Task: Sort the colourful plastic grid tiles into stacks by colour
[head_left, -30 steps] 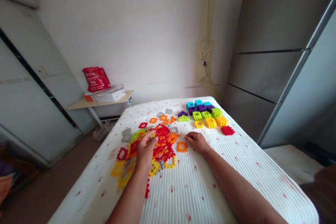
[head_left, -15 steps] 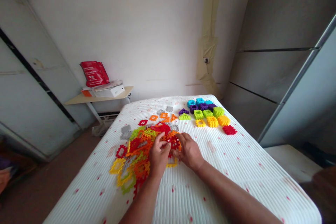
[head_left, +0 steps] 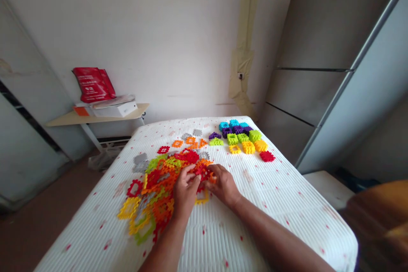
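My left hand [head_left: 185, 187] is over the right side of a loose pile of interlocking plastic building pieces [head_left: 165, 197] in red, orange, yellow, green and grey. Its thumb and fingers are closed on the left side of a red building piece [head_left: 203, 173]. On the opposite side, my right hand [head_left: 224, 186] grips the same piece between thumb and fingers, which partly cover it. Just below the hands a yellow square frame [head_left: 202, 197] lies on the white quilted cover [head_left: 255, 229]. Parts of the pile are hidden behind my left hand and forearm.
Sorted groups of pieces stand at the back right: blue [head_left: 234, 123], purple [head_left: 237, 129], green [head_left: 242, 137], yellow [head_left: 248, 148] and a red stack [head_left: 267, 156]. A side table [head_left: 127, 115] with red bags [head_left: 92, 84] is at the left; a grey cabinet [head_left: 306, 42] rises at the right.
The view has swung slightly to the right, so everything sits further left. The red piece is turned differently between my fingers; both hands stay around it.
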Demonstrator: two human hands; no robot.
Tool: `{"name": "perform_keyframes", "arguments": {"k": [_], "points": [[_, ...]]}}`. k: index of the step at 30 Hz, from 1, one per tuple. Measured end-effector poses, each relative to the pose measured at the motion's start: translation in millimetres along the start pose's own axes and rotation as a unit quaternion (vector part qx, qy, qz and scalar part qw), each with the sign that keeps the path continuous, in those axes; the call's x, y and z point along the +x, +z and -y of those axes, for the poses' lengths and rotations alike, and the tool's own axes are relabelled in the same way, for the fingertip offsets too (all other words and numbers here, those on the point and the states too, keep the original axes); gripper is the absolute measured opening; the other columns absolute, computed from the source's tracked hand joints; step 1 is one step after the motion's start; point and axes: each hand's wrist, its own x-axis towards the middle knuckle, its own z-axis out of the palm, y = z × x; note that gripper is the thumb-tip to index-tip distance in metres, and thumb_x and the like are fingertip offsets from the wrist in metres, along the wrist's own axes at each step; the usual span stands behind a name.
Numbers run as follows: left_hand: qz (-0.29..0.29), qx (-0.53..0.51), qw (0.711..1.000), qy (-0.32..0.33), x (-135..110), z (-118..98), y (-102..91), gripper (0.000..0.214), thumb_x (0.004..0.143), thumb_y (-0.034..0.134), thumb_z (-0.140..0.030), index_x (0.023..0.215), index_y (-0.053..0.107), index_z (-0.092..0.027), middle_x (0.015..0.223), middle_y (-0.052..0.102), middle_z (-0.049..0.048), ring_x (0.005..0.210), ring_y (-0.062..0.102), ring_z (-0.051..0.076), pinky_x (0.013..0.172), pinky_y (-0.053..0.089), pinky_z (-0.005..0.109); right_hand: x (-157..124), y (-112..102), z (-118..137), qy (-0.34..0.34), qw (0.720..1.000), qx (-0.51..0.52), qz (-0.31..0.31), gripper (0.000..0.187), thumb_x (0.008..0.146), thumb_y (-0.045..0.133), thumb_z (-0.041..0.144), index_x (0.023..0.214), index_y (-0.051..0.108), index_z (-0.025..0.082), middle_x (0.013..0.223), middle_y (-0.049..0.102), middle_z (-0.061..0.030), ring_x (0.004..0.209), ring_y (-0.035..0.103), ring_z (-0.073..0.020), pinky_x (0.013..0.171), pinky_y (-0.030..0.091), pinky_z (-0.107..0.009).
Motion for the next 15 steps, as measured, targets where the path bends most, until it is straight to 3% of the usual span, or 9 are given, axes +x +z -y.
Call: {"name": "perform_keyframes", "arguments": {"k": [3,6,10,15], "points": [[0.013,0.007,1.000,-0.001,0,0,-0.6,0.052,0.070,0.065,-0.037,0.117,0.051,-0.017,0.083,0.067,0.0052,0.074,0.064,0.017,0.070,0.049,0.028,3,-9,-4,-0.030,0.999,-0.045,-0.009,0.031,0.078,0.062,0.036,0.103,0.060,0.019,0.095,0.062,-0.0069,0.090,0.056,-0.0194,0.080,0.044,-0.031],[0.002,0.032,0.999,0.022,1,1,-3.4,0.053,0.073,0.063,-0.039,0.120,0.050,-0.018,0.087,0.067,0.0065,0.084,0.064,0.019,0.081,0.048,0.032,7,-27,-20,-0.002,0.990,-0.137,-0.037,0.029,0.080,0.061,0.039,0.101,0.062,0.019,0.094,0.064,-0.0082,0.090,0.056,-0.0206,0.080,0.043,-0.031],[-0.012,0.058,0.997,0.055,2,2,-8.2,0.051,0.073,0.061,-0.042,0.117,0.053,-0.018,0.091,0.068,0.0079,0.087,0.064,0.020,0.084,0.047,0.034,3,-63,-58,0.130,0.950,-0.274,-0.076,0.029,0.082,0.058,0.039,0.102,0.063,0.018,0.094,0.064,-0.0094,0.088,0.058,-0.0206,0.075,0.043,-0.028],[-0.009,0.090,0.994,0.064,2,1,-10.2,0.049,0.074,0.059,-0.044,0.116,0.054,-0.020,0.094,0.068,0.0075,0.086,0.063,0.021,0.081,0.048,0.034,-7,-88,-92,0.287,0.895,-0.341,-0.026,0.027,0.085,0.050,0.037,0.094,0.062,0.015,0.090,0.064,-0.0111,0.078,0.062,-0.0203,0.062,0.042,-0.026]]}}
